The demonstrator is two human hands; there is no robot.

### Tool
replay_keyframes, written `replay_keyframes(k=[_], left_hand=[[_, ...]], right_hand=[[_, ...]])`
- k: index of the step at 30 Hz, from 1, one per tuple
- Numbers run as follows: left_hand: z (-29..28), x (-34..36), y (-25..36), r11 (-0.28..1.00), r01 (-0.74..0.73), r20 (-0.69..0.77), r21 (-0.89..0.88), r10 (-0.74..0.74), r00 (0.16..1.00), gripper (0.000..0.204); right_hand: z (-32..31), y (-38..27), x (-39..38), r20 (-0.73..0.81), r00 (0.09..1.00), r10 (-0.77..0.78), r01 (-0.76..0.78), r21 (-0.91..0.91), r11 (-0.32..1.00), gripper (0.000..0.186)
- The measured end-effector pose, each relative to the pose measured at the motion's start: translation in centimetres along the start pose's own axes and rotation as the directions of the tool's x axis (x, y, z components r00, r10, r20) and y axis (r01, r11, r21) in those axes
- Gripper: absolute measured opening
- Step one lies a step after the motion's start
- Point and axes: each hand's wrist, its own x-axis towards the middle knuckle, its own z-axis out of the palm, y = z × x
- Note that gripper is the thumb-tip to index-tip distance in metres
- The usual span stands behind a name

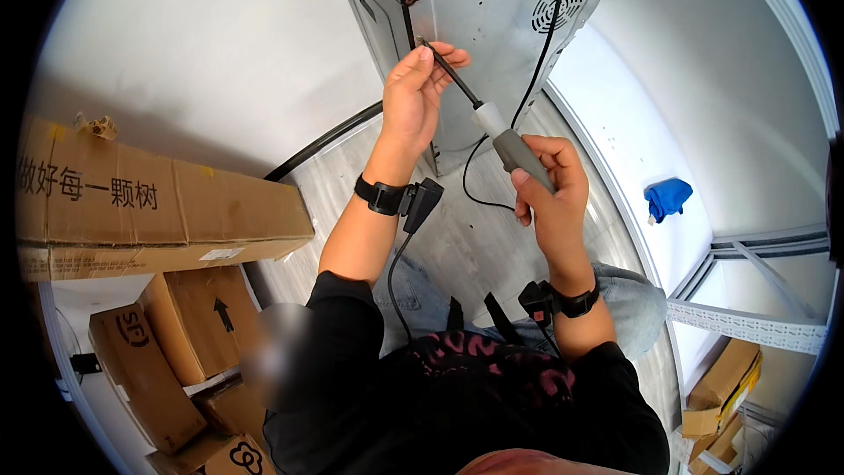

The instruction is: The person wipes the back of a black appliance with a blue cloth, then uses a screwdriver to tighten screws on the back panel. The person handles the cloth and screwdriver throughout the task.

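My right hand point(551, 185) grips the grey handle of a screwdriver point(519, 154), which has a white collar and a long black shaft angled up to the left. At the upper end of that shaft, my left hand point(418, 86) pinches near the tip with thumb and forefinger, its other fingers curled loosely; any small piece there is too small to make out. Behind both hands stands a metal appliance point(475, 18) with a black top edge, a round vent point(556, 7) and a black cord point(536, 79) hanging down to the floor.
Cardboard boxes point(176, 211) are stacked at left. A blue cloth bundle point(666, 198) lies on the white ledge at right. Metal shelf framing point(756, 312) and more cartons point(721, 387) are at lower right. A pale wood-look floor point(466, 246) lies below my hands.
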Motion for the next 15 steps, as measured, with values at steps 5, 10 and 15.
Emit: replay_keyframes(k=[5,10,15], left_hand=[[-0.12,0.20,-0.03,1.000,-0.001,0.000,0.002,0.001,1.000,0.028],[-0.13,0.14,0.07,1.000,0.006,-0.001,0.021,-0.006,1.000,0.027],[-0.31,0.09,0.30,1.000,0.009,-0.009,0.021,-0.009,1.000,0.028]], right_hand=[[0.28,-0.22,0.12,-0.029,1.000,0.012,-0.011,0.023,1.000,0.029],[0.18,0.44,0.12,-0.011,1.000,0.025,-0.024,0.114,0.993,0.028],[0.55,0.57,0.13,0.005,0.999,0.052,-0.052,0.175,0.983,0.027]])
